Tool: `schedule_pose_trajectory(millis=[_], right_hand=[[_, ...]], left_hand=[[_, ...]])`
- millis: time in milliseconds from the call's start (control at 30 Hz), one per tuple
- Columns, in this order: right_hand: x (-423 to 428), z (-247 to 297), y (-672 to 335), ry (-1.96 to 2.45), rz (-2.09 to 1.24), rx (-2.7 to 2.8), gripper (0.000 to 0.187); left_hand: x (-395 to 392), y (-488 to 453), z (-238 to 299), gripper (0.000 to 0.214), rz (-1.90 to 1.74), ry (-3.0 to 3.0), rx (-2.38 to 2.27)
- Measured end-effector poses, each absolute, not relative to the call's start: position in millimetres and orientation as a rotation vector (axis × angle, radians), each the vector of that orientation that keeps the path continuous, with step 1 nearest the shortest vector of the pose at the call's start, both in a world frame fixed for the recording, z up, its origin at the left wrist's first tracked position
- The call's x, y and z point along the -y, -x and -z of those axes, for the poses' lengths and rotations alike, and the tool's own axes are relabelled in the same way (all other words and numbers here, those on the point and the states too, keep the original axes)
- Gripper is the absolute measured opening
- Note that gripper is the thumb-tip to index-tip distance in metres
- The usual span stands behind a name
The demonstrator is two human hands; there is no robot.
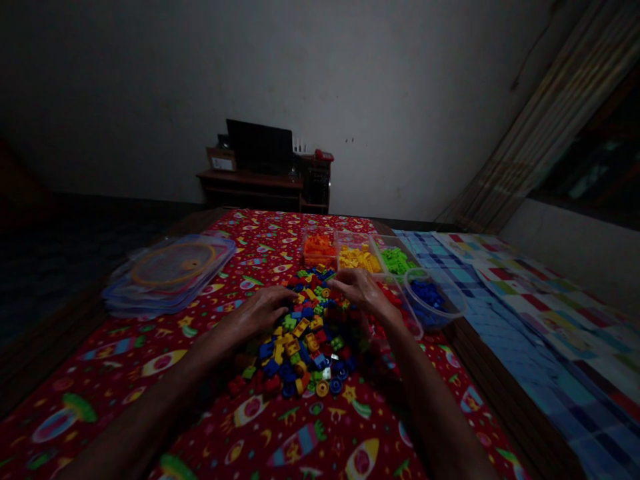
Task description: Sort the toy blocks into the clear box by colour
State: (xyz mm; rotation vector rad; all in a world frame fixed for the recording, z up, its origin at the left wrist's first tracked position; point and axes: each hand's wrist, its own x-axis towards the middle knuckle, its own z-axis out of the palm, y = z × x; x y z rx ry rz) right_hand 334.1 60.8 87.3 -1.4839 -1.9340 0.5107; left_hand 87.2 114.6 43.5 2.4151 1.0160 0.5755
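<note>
A mixed pile of toy building bricks (300, 330) in yellow, blue, red and green lies on the red patterned tablecloth (240, 443). My left hand (267, 308) is at the pile's left edge, thumb and fingers apart, with no brick visible between them. Across the pile, my right hand (359, 289) reaches over the far right side. Its fingers are slightly bent and spread, the tips down among the bricks; nothing held can be made out. Just beyond it are containers of orange bricks (320, 245), yellow bricks (359, 258) and green bricks (397, 260).
A round clear tub (456, 303) of blue bricks stands right of the pile, beside a container of red bricks (393, 297). Stacked clear lids (173, 273) lie at the left. Beyond the table are a desk (250, 179) and a monitor (260, 147); a bed (500, 320) adjoins the right.
</note>
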Motion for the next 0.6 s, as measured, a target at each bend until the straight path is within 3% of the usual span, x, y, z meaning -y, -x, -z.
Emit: schedule_pose_trajectory(millis=[200, 467, 600], right_hand=[[-84, -91, -353, 1.516, -0.349, 1.849, 0.040], [-148, -131, -329, 1.571, -0.117, 1.773, 0.022], [-132, -126, -317, 1.547, -0.108, 1.830, 0.026]], left_hand=[[-114, -85, -40, 0.032, -0.670, -2.428, -1.054], [-117, -77, -58, 0.037, -0.668, -2.415, -1.185], [-127, -65, -59, 0.039, -0.686, -2.390, -1.245]])
